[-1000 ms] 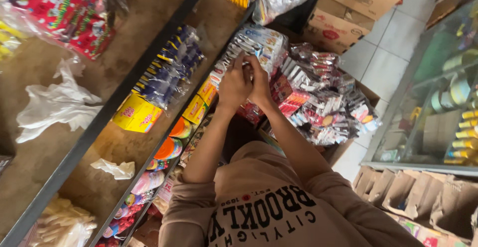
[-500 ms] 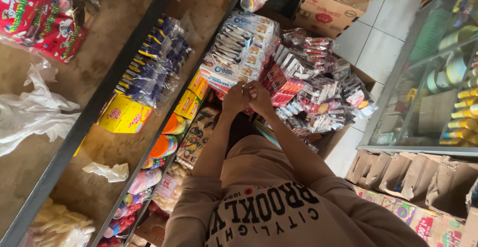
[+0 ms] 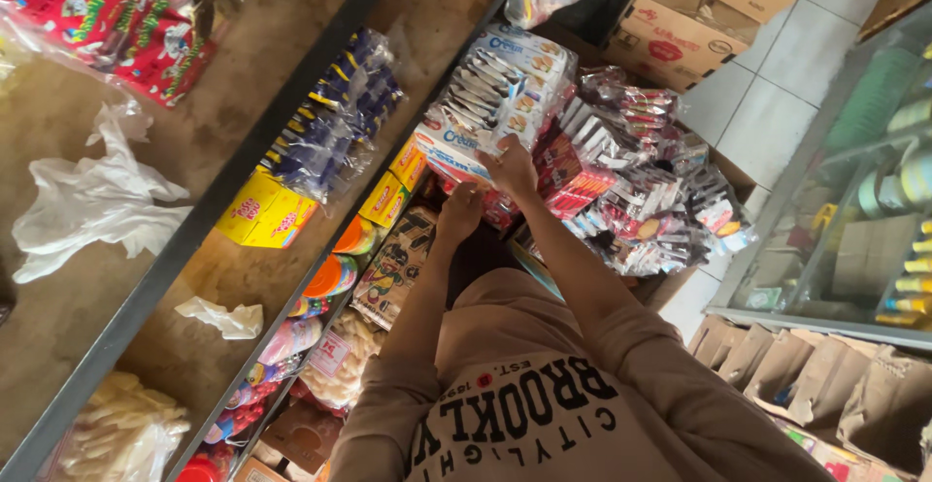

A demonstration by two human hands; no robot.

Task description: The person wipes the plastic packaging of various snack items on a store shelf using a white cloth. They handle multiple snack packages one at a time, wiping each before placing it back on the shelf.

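Nearest the camera is the person's beige sweatshirt (image 3: 544, 414) with dark lettering, and both sleeved arms stretch forward and away from it toward the shelves. The left arm runs almost straight, its forearm bare from the pushed-up cuff, ending in the left hand (image 3: 459, 212), which is curled with the knuckles up and the fingers (image 3: 468, 194) drawn in under the lower edge of a wrapped pack (image 3: 495, 94) of white-and-blue snack packets; what the fingers close on cannot be told. The right arm angles in from the right, elbow bent slightly, and the right hand (image 3: 512, 169) lies palm-down just beyond the left hand, fingers (image 3: 503, 148) fairly close together and pressed flat against the near end of the same pack, touching it rather than gripping round it. The pack sits tilted at the front edge of the shelf (image 3: 291, 103), just beside a heap of red and clear packets (image 3: 641, 181) to its right. To the left of the hands, along the lower rack, stand yellow boxes (image 3: 267, 212) and a bundle of blue-and-yellow sachets (image 3: 335, 128). A crumpled white bag (image 3: 92, 200) lies on the brown shelf board further left, with red sweets bags (image 3: 116, 16) above it. Farthest off, cardboard boxes (image 3: 680, 35) rest on the tiled floor (image 3: 767, 113).
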